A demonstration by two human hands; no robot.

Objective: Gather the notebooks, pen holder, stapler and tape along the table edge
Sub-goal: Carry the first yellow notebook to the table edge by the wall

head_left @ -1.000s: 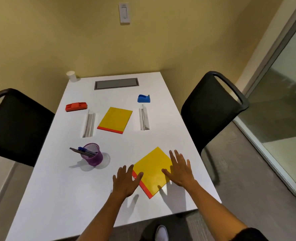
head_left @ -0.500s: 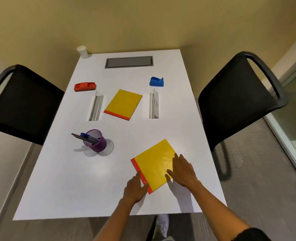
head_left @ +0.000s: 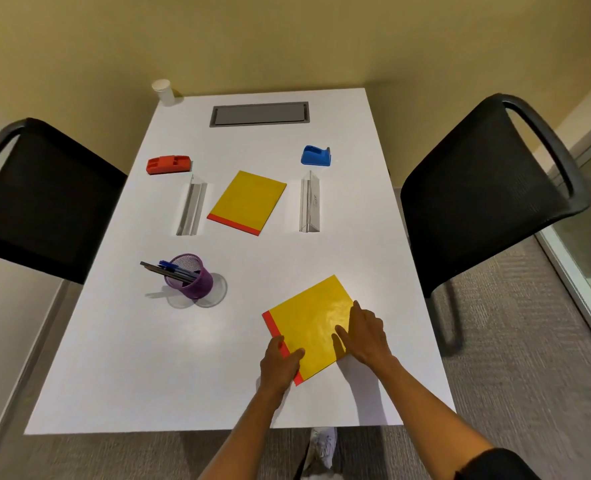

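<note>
White table (head_left: 121, 358) fills the view, and the job's barely underway. Nearest the person's edge is the near notebook (head_left: 313, 323), yellow w/ a red spine, lying skewed at an angle, close to the near edge but not squared to it. Both hands are on it: left hand (head_left: 280, 363) curls round the red spine side, thumb on top, gripping that edge; right hand (head_left: 365, 336) lies flat and open on the cover, fingers spread, pressing rather than gripping. Looks like step one, lining this book up.

Everything else is untouched, by the look of it. Far notebook (head_left: 247, 202) sits mid-table, well apart from the near edge, between two clear sign stands (head_left: 191, 209). Purple pen holder (head_left: 190, 277), pens leaning out to the left, stands left of centre, nearer than the rest but not yet at the edge. Red stapler (head_left: 168, 164) is far left, blue tape dispenser (head_left: 316, 155) far right, both well back. So four of five things remain to bring in, plus this one to settle.

Hard to read: the left hand's fingers go under or behind the spine, so whether the book is lifted or flat on the table I can't tell, probably flat. The right hand covers the book's near right corner. Which edge is meant isn't given; I'd guess the near one.
</note>
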